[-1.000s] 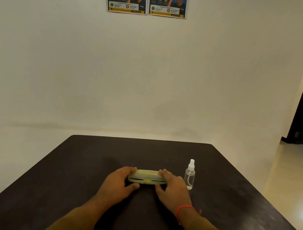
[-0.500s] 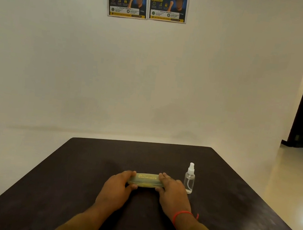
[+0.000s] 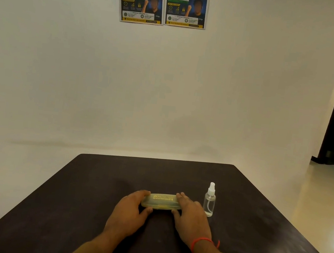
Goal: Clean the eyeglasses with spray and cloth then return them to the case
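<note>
Plainly, a wide dark desk [image 3: 254, 231], bare but for two things near its middle. Next down in size, the left hand [image 3: 128, 212] and right hand [image 3: 190, 217], one at each end of the pale yellow-green case [image 3: 161, 201], which lies flat and lengthwise across the view, lid down and apparently shut. Each grip clamped on the case: fingers over the far edge, thumbs against the near edge, palms low to the desk. Eyeglasses not visible — presumably inside the case, though not confirmable from here. No cloth visible either; possibly inside too. Smaller again, the clear spray bottle [image 3: 209, 201], upright with a white nozzle, just beside the right hand and the case's right end, not touching. Smallest, a red thread band [image 3: 200, 240] round the right wrist.

Judged to be the very start: case about to be opened, nothing sprayed or wiped.

Risks from here:
- Bottle knocked over — close to the right hand, so a swing outward while prising the lid could tip it.
- Case skidding on the smooth desk if the lid resists and the push goes sideways rather than up.
- Lid springing open suddenly, flinging the glasses out onto the desk, lenses down.
- Thumbs slipping off the narrow seam, so the case snaps shut again.
</note>
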